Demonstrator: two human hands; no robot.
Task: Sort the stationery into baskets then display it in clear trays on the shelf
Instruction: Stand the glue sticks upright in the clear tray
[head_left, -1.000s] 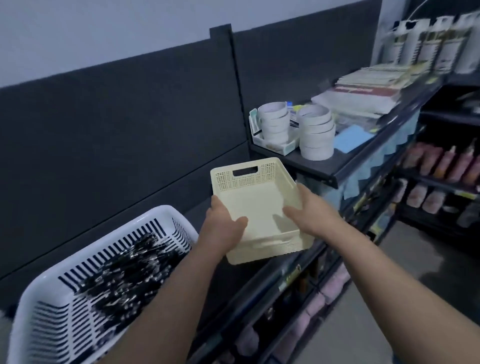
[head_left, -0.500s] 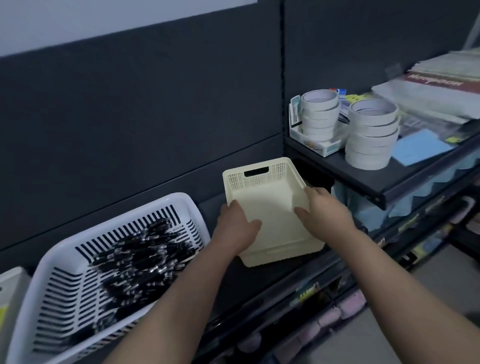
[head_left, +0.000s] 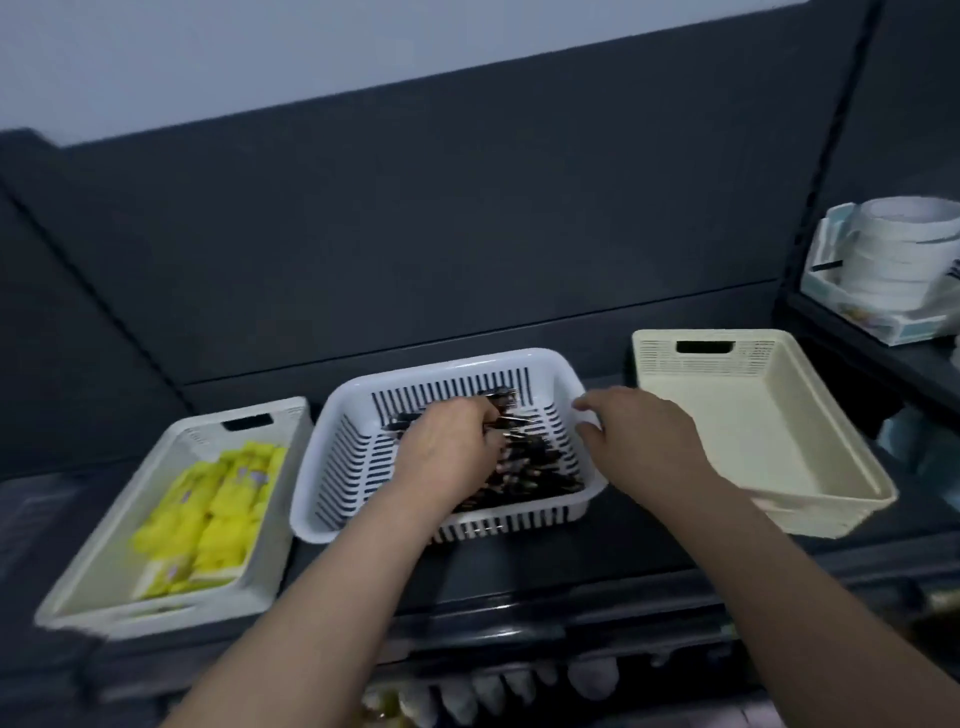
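Pens (head_left: 524, 470): a black heap in the white slotted basket (head_left: 493, 525), which stands mid-shelf, the centre one of three baskets.
Left hand (head_left: 447, 449): down inside that basket, fingers curled into the heap and gripping a bunch of pens.
Right hand (head_left: 641, 436): fingers loosely spread and holding nothing, at the basket's right rim. Whether it touches the rim cannot be told.
Risk, spillage: judged likely if the bunch is too large. Loose pens could slip from the grip and drop between baskets or off the near edge of the shelf (head_left: 571, 577).
Risk, snagging: pen tips may catch in the wall slots as the bunch lifts and drag the basket.
Risk, sliding: the basket may shift toward the near edge if the right hand is not bracing it.
Risk, mis-sorting: pens carried left would land among other stock.
Cream basket (head_left: 706, 364): just right of the white one, nothing inside. Judged to be the likely receiver.
Off-white basket (head_left: 156, 621): left, holds yellow packets (head_left: 208, 509). Detail is blurred.
Tape rolls (head_left: 904, 249): stacked in a small tray (head_left: 852, 306) on a raised shelf at far right, well apart from the hands.
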